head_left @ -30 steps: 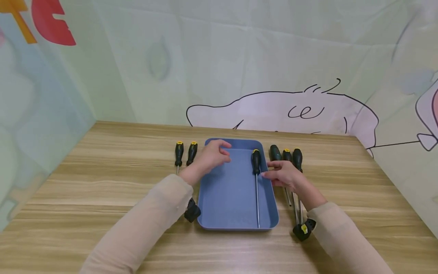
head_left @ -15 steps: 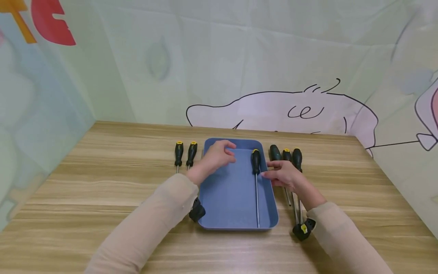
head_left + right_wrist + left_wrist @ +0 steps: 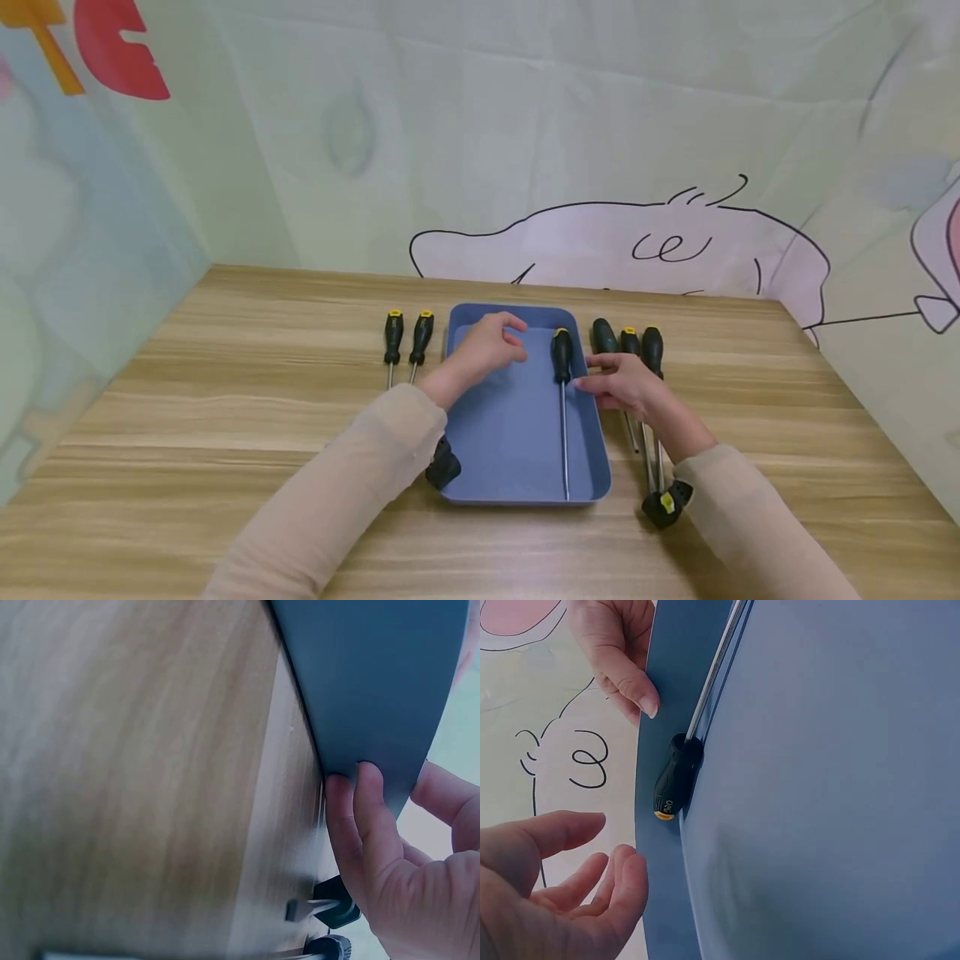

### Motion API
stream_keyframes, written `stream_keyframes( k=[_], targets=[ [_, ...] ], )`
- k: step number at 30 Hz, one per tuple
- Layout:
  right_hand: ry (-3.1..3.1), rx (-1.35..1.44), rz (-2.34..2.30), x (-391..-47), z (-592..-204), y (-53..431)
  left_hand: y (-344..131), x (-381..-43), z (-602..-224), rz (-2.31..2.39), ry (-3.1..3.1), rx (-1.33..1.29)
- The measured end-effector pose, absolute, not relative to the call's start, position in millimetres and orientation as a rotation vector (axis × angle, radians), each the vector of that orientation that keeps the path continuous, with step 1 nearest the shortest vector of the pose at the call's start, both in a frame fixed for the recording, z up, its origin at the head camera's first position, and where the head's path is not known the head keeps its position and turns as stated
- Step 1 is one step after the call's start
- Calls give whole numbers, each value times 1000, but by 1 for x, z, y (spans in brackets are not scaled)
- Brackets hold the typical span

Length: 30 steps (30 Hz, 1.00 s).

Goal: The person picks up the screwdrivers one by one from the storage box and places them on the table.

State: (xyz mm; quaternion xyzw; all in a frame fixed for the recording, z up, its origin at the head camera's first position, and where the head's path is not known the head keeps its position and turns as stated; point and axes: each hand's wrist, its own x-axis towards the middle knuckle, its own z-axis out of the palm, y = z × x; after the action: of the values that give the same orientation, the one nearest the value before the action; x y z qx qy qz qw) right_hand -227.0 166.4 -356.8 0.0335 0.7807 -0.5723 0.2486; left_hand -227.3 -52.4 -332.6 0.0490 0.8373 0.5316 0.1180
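1. A blue tray (image 3: 517,467) sits at the centre of the head view on a wooden table (image 3: 225,400); one black-handled screwdriver (image 3: 562,367) lies along its right inner side, handle toward the top of the frame.
2. The left hand (image 3: 483,346) hovers over the tray's upper left part, fingers loosely curved and apart — holding nothing.
3. The right hand (image 3: 618,379) rests at the tray's right rim, fingers relaxed, fingertips (image 3: 360,795) touching the outer wall.
4. Two screwdrivers (image 3: 405,337) lie left of the tray; three screwdrivers (image 3: 630,342) lie right of it — partly under the right hand.
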Motion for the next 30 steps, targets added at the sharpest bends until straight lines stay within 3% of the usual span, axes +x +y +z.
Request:
stream_keyframes(
  k=[30],
  targets=[
    [2135,116,-1567,-227,-357,166,-28,-229,-350,1728,2363,96]
  ],
)
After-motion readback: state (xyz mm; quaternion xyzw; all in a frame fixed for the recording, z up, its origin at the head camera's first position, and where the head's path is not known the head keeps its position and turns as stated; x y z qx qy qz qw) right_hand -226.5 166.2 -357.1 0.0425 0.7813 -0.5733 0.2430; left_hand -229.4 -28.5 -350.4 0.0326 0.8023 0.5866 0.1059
